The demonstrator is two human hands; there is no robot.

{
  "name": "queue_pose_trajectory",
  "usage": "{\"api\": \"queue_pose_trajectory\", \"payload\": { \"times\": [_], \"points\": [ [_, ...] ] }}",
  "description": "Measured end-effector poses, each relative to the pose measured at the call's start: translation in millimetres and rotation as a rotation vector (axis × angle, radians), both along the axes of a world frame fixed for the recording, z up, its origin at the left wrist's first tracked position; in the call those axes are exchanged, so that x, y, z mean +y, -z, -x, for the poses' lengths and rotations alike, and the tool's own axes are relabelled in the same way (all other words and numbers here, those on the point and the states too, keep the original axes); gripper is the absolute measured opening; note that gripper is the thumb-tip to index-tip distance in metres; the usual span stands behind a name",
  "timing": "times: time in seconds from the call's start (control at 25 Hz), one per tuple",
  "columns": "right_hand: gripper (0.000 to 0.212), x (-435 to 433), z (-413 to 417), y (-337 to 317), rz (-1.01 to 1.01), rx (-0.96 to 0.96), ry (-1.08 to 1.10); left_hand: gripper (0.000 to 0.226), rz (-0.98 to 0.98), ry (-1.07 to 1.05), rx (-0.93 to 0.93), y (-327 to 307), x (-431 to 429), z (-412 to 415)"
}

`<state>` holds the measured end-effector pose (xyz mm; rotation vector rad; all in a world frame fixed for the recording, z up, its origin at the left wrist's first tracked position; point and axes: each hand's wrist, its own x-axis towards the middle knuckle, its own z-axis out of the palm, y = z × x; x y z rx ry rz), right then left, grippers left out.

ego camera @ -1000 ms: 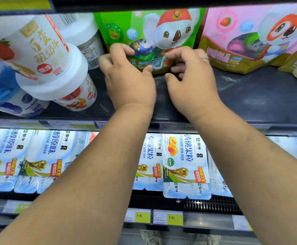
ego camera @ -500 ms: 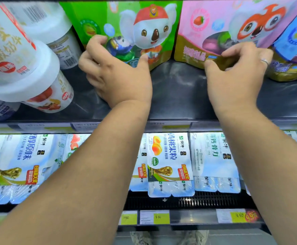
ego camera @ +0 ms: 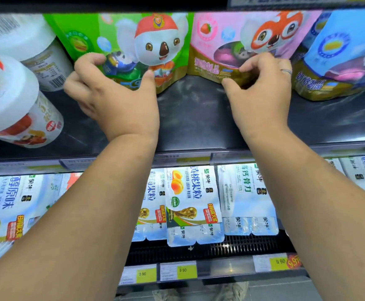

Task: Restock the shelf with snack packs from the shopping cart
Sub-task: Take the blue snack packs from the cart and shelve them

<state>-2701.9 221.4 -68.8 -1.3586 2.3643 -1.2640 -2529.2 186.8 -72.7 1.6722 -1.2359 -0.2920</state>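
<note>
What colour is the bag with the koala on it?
The koala bag is bright green; the head view shows it.

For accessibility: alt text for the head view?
The left hand grips the green pouch and the right hand pinches the pink pouch, both at the base, on a dark shelf. White tubs lie to their left.

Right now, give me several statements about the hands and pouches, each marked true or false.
1. The left hand grips the green koala pouch. True.
2. The right hand holds nothing. False: it pinches the pink fox pouch at its bottom edge.
3. White tubs sit left of the green koala pouch. True.
4. Both pouches lie flat. False: they stand upright, side by side.
</note>
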Motion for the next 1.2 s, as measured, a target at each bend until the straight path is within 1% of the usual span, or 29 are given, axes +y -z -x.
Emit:
{"api": "queue_pose_trajectory", "payload": {
  "times": [0.16,0.24,0.32,0.36,0.44,0.52,0.64,0.8,0.92,1.04,1.08,1.2],
  "points": [
    [0.021,13,7,0,0.092,-0.086,-0.001,0.063,0.025,0.05,0.024,-4,21,12],
    [0.023,23,16,0,0.132,-0.123,0.046,0.059,0.037,0.146,-0.011,-4,36,24],
    [0.022,36,29,1,0.162,-0.106,0.114,0.056,0.025,0.225,-0.031,-2,43,32],
    [0.024,43,39,1,0.178,-0.089,0.164,0.056,0.012,0.231,-0.032,-1,42,33],
    [0.031,52,58,-1,0.187,-0.074,0.27,0.058,-0.005,0.195,-0.029,-2,37,33],
    [0.037,52,74,-2,0.156,-0.074,0.323,0.059,-0.001,0.171,-0.045,-1,32,30],
    [0.032,44,86,2,0.095,-0.05,0.305,0.061,-0.019,0.154,-0.069,3,28,30],
    [0.027,35,97,7,0.105,-0.016,0.274,0.062,-0.06,0.134,-0.084,4,28,33],
    [0.037,29,100,5,0.05,0.02,0.275,0.061,-0.048,0.139,-0.105,3,30,34],
    [0.033,33,102,7,0.063,0.032,0.287,0.061,-0.043,0.129,-0.108,4,29,33],
    [0.039,36,103,6,0.065,0.02,0.313,0.061,-0.038,0.124,-0.106,6,29,34],
    [0.077,41,103,1,0.061,0.025,0.456,0.062,-0.024,0.103,-0.082,9,29,34]
  ]
}}
